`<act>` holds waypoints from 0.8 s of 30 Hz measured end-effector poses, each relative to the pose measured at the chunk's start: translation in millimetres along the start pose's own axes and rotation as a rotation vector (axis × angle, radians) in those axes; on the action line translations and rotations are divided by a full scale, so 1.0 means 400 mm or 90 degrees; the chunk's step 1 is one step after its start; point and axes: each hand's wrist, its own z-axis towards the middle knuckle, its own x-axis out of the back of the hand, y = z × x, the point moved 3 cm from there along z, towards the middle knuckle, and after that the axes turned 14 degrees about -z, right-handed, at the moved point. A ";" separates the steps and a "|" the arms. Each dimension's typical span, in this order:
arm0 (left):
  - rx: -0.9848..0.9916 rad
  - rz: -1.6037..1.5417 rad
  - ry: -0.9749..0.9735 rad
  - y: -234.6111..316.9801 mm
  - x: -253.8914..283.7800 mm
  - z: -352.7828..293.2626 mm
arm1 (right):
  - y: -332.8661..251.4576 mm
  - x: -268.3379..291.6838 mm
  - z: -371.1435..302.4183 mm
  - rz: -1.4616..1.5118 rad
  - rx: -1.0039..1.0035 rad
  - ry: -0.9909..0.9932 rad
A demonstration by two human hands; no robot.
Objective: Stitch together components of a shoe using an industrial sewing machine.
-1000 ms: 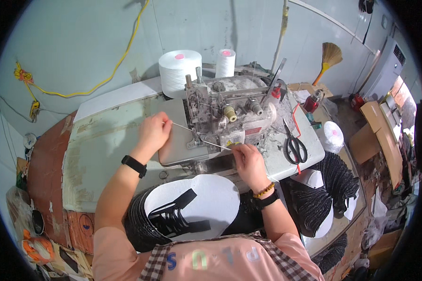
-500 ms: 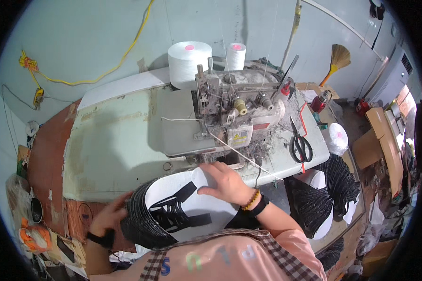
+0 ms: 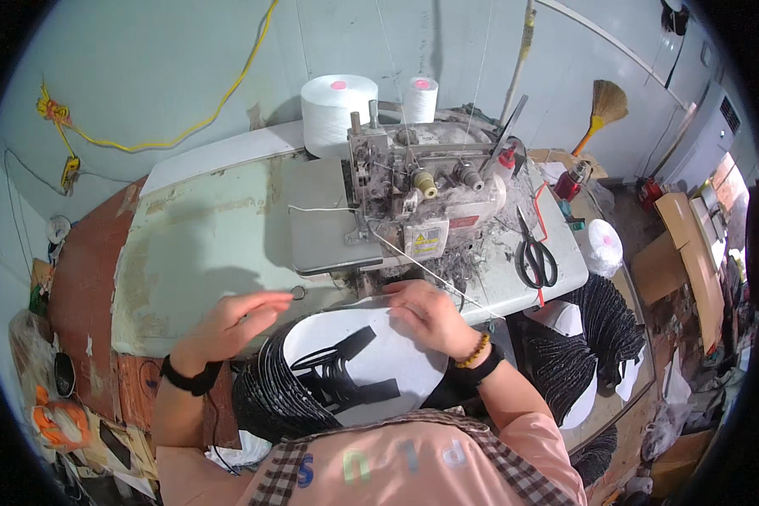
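On my lap leans a thick stack of sole-shaped pieces (image 3: 287,396), white on the top face with dark layered edges. Black strips (image 3: 342,371) lie on that white face. My right hand (image 3: 430,317) grips the far right edge of the stack, thumb on the white face and fingers over the rim. Above the front edge of the table, my left hand (image 3: 243,320) is held off the stack's left side, fingers stretched out and nothing in them. Just beyond both hands stands a lint-covered sewing machine (image 3: 426,190), a white cord (image 3: 434,278) trailing from it toward the right.
Black-handled scissors (image 3: 535,253) lie at the table's (image 3: 194,228) right. Two white thread cones (image 3: 339,118) stand behind the machine. More dark-edged bundles (image 3: 557,363) sit at lower right, near another cone (image 3: 604,244). A yellow cable (image 3: 185,135) hangs on the wall.
My left hand has left the stack's left side and risen forward over the table edge. The stack has shifted slightly right, and my right hand has moved right along its far edge.
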 end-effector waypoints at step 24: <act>-0.200 -0.689 0.090 0.020 0.005 0.260 | -0.039 -0.100 0.085 0.552 -0.423 0.161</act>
